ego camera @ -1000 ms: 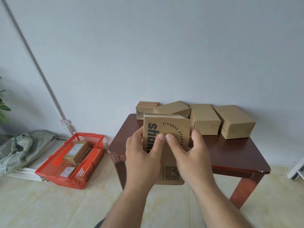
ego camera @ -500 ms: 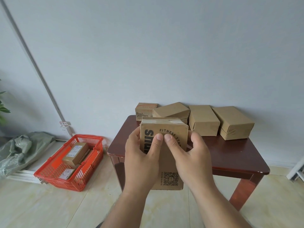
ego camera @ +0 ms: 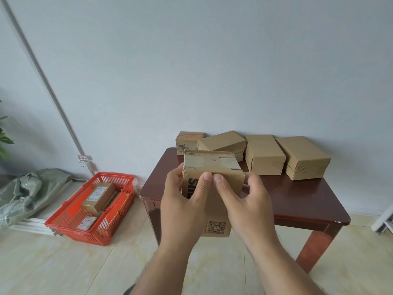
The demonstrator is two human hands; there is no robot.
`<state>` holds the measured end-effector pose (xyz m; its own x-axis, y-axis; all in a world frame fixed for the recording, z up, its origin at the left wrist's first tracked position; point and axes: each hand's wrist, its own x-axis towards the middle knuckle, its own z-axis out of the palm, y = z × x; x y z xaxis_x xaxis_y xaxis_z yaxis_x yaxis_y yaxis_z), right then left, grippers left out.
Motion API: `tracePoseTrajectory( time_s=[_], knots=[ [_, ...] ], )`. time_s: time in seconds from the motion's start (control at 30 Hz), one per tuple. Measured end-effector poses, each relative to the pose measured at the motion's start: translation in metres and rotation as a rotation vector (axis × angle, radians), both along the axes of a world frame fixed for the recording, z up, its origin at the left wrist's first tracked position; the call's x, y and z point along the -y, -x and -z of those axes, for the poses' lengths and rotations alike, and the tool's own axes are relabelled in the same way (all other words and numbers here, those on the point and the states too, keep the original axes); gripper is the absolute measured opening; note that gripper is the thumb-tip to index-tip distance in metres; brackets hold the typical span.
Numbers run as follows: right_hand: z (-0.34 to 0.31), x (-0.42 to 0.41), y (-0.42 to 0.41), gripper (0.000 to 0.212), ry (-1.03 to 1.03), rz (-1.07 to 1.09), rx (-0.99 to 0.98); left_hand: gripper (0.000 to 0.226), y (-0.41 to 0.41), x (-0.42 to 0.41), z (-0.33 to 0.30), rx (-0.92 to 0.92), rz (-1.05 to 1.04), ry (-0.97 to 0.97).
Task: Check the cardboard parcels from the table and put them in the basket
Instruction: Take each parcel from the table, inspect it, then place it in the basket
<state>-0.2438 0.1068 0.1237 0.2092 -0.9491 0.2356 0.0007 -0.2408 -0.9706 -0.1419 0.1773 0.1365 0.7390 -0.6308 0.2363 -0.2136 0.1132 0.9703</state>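
Observation:
I hold a printed cardboard parcel [ego camera: 212, 165] in front of the table with both hands. Its taped top face tilts toward me, and black lettering and a QR code show on its front. My left hand [ego camera: 182, 201] grips its left side, thumb on the front. My right hand [ego camera: 244, 201] grips its right side, thumb beside the left thumb. Several more brown parcels [ego camera: 264, 154] stand in a row at the back of the dark wooden table [ego camera: 297, 201]. On the floor to the left sits the red basket [ego camera: 70, 218] with parcels [ego camera: 97, 195] inside.
A grey-green plastic bag [ego camera: 27, 188] lies on a low ledge left of the basket. A white conduit [ego camera: 42, 75] runs diagonally up the wall. Plant leaves [ego camera: 4, 141] show at the left edge. A white frame [ego camera: 385, 220] stands at the far right. The floor is pale tile.
The parcel in my hands has tipped toward me, so its taped top face shows more and less of the front lettering is visible. Both hands keep their grip.

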Motion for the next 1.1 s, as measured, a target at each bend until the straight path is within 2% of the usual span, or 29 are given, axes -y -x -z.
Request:
tracePoseTrajectory(
  time_s=[0.1,0.27,0.43,0.67,0.8,0.93,1.1],
  knots=[
    [-0.005,0.004,0.001,0.042,-0.044,-0.018,0.012,0.040,0.004,-0.002,0.005,-0.053,0.001,0.017],
    [-0.001,0.003,0.000,0.028,-0.111,-0.101,0.017,0.029,0.002,-0.002,0.004,-0.082,0.013,-0.027],
    [0.006,-0.001,-0.002,0.031,-0.104,-0.126,-0.030,0.028,-0.003,-0.001,0.005,-0.041,-0.009,-0.052],
    [0.003,0.010,-0.002,0.035,-0.041,-0.014,-0.115,0.053,0.003,0.001,0.018,-0.020,0.024,-0.037],
    [0.010,0.005,-0.002,0.037,-0.020,-0.025,-0.144,0.051,-0.008,0.006,0.016,0.027,-0.031,-0.049],
    [0.010,0.005,-0.001,0.038,-0.016,-0.027,-0.145,0.033,-0.009,0.005,0.017,0.066,-0.048,-0.056],
    [0.005,0.012,0.000,0.038,0.008,-0.032,-0.109,0.040,0.000,0.005,0.023,0.054,-0.054,-0.049]
  ],
)
